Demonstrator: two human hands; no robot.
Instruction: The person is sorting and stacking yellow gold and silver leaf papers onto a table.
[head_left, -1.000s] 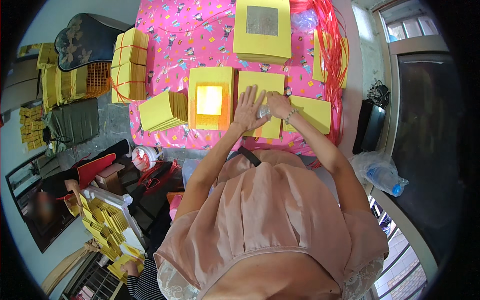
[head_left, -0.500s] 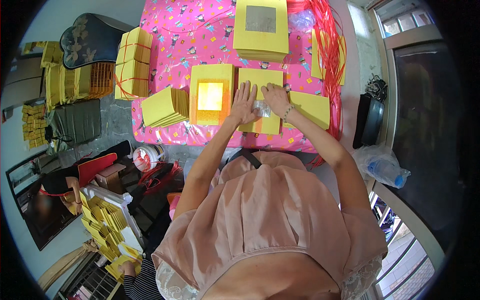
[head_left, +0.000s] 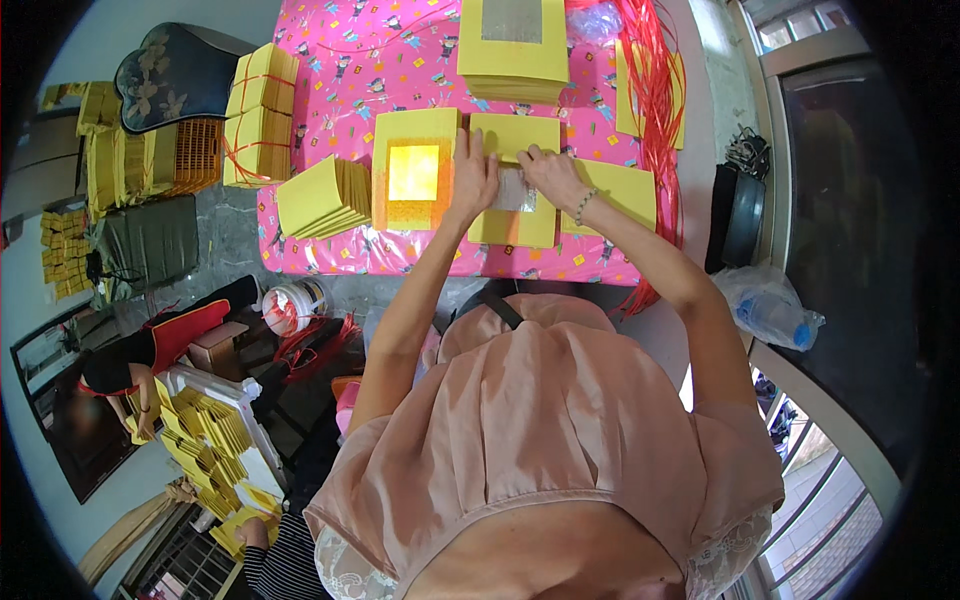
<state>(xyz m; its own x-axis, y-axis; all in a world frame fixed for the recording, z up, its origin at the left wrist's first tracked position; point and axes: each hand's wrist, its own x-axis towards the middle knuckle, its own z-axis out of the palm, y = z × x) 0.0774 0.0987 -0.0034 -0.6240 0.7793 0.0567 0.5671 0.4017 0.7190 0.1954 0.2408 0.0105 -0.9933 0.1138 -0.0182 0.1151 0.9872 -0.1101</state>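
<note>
Between my two hands lies a yellow paper sheet (head_left: 513, 229) with a silver foil square (head_left: 516, 190) in its middle. The far part of the sheet forms a flap (head_left: 515, 133), with a shadow under its near edge. My left hand (head_left: 477, 178) rests along the sheet's left side, fingers stretched out. My right hand (head_left: 553, 180) has curled fingers at the flap's right part, gripping the paper. To the left lies a pile of yellow sheets with a bright gold square (head_left: 413, 173) and an orange border. More yellow paper (head_left: 617, 195) is by my right wrist.
A fanned yellow stack (head_left: 325, 198), tied bundles (head_left: 260, 115) and a tall foil-topped stack (head_left: 515, 85) stand on the pink patterned table cover (head_left: 370, 60). Red strings (head_left: 655, 100) hang at the right. Two other people work with yellow paper (head_left: 205, 445) at lower left.
My left hand has shifted from the foil square's side to the sheet's left edge. The far part of the sheet now shows as a flap. The whole view has shifted slightly.
</note>
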